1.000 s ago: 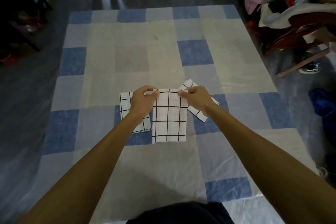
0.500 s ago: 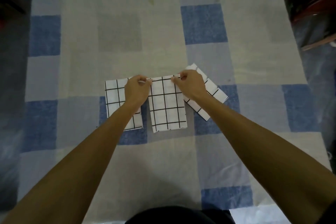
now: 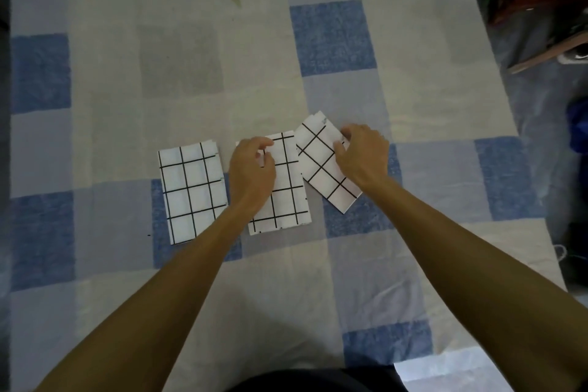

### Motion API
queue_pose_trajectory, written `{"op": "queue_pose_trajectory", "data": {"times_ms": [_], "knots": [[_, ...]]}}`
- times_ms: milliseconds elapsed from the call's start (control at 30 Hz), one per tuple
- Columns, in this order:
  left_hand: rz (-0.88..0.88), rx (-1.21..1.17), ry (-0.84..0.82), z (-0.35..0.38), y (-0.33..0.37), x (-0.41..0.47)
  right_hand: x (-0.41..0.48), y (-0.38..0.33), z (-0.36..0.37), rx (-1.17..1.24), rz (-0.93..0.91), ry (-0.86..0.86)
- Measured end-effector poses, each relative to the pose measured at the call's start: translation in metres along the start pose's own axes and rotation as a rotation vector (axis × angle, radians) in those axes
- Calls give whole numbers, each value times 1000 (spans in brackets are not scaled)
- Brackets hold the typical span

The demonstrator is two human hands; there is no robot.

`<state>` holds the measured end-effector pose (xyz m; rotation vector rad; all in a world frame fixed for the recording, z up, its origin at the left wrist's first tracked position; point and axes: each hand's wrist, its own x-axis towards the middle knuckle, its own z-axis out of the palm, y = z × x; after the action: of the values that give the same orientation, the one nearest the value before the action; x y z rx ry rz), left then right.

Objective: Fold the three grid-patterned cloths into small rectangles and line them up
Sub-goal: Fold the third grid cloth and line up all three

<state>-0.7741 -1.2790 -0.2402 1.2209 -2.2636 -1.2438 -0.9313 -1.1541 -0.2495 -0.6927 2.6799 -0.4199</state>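
- Nearest me, both forearms reach out from the near edge of the bench (image 3: 191, 41) toward the row of cloths in its middle.
- All three cloths are already small rectangles, so I judge folding done and lining-up in hand.
- The left cloth (image 3: 191, 194) lies flat and square to the near edge, with nothing touching it.
- The middle cloth (image 3: 288, 197) lies just beside it with a narrow gap, also square to that edge.
- My left hand (image 3: 253, 165) sits on the middle cloth's far left corner, fingers (image 3: 265, 145) curled, and seems to pinch the cloth edge there.
- The right cloth (image 3: 321, 165) is the odd one: it lies tilted, far end leaning left, and meets the middle cloth's far right corner. I cannot tell whether it overlaps.
- My right hand (image 3: 361, 157) grips the right cloth at its far right side, thumb on top and fingers curled over the edge.
- Next move, as I judge it: turn the right cloth until its long edges run parallel to the others, then slide it off the middle cloth to match the gap and level the far edges.
- Against half a second ago, the right hand has left the middle cloth's far right corner for the right cloth. The left hand keeps its corner, and the tilt is not yet corrected.
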Motion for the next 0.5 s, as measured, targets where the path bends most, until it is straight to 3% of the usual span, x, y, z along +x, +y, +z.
{"op": "queue_pose_trajectory", "data": {"times_ms": [167, 500], "knots": [[53, 21, -100, 8, 7, -12, -4, 0, -2, 126, 126, -95], [625, 498, -466, 41, 18, -54, -20, 12, -22, 404, 286, -98]]}}
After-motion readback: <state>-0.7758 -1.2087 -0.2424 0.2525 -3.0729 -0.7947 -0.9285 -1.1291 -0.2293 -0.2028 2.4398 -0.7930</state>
